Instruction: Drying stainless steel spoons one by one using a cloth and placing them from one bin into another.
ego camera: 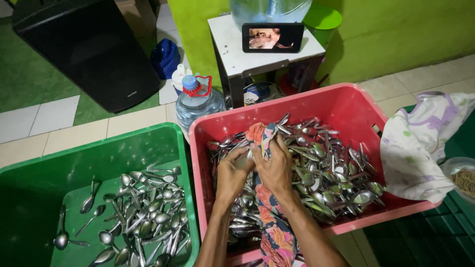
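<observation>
Both my hands are over a pink plastic tub point(346, 106) heaped with metal spoons point(326, 168). My left hand point(232, 174) grips a spoon wrapped in a flowered cloth point(272, 232). My right hand point(275, 167) closes on the upper part of the same cloth, pressed against my left hand. The cloth hangs down over the tub's near rim. To the left, a green plastic tub point(99, 153) holds several loose spoons point(146, 212) spread on its bottom.
A water bottle with a blue cap point(198, 101) stands behind the tubs. A small white table point(232, 52) carries a lit phone point(272, 37). A black speaker point(89, 49) is at far left. A pale printed cloth point(420, 143) and a bowl of rubber bands point(462, 178) lie at right.
</observation>
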